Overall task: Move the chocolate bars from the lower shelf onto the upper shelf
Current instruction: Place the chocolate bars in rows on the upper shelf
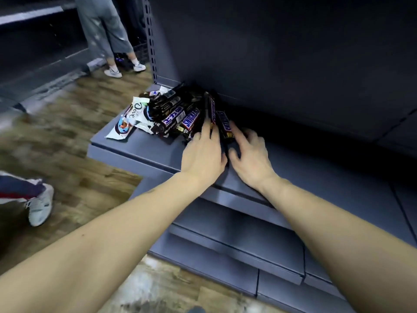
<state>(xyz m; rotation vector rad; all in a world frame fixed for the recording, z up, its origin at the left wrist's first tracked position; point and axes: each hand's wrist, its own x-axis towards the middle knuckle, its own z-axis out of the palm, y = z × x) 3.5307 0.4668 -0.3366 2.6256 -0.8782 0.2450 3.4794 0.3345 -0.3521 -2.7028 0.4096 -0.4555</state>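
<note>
A pile of chocolate bars lies at the left end of a grey shelf, with dark Snickers wrappers on the right and white Dove packs on the left. My left hand reaches the pile's right edge, its fingers stretched flat against a Snickers bar that stands on its edge. Just beside it, my right hand has its fingers spread, and the index finger touches another Snickers bar. Neither hand closes around a bar. The thumbs nearly meet.
Two more grey shelves step out below this one. A dark back panel rises behind the pile, and a slotted upright stands at its left. On the wooden floor, a person stands at the back left and a shoe is at the near left.
</note>
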